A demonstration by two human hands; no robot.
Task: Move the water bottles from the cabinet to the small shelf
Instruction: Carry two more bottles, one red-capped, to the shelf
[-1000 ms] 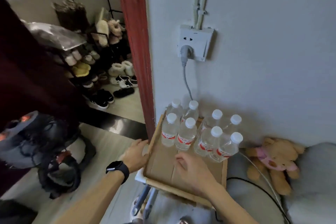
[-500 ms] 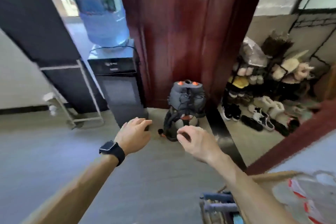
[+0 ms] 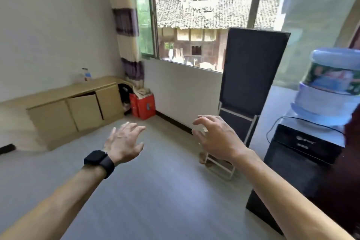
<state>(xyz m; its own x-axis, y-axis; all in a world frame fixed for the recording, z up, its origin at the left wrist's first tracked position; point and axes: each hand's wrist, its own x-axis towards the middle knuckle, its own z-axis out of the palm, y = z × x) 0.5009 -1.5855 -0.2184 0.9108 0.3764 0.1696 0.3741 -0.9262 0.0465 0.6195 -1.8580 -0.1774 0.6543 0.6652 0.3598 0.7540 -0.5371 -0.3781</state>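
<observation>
A low tan wooden cabinet [image 3: 78,107] runs along the left wall, one of its doors slightly ajar. On its top stands a clear water bottle [image 3: 85,75], small and blurred. My left hand [image 3: 123,142], with a black watch on the wrist, is held out in mid-air with fingers spread and nothing in it. My right hand [image 3: 216,138] is also out in front, fingers apart and curled, holding nothing. Both hands are far from the cabinet, over the grey floor. The small shelf with the moved bottles is out of view.
A red bag [image 3: 144,105] sits in the corner beside the cabinet. A tall black panel on a white frame [image 3: 251,76] stands under the window. A black water dispenser [image 3: 300,154] with a big blue jug [image 3: 329,87] stands at right. Grey floor [image 3: 155,191] stretches ahead.
My view has swung left from the shelf of bottles, past the door and dispenser, to the room with the cabinet. Both hands left the shelf's tray and now hang spread in the air.
</observation>
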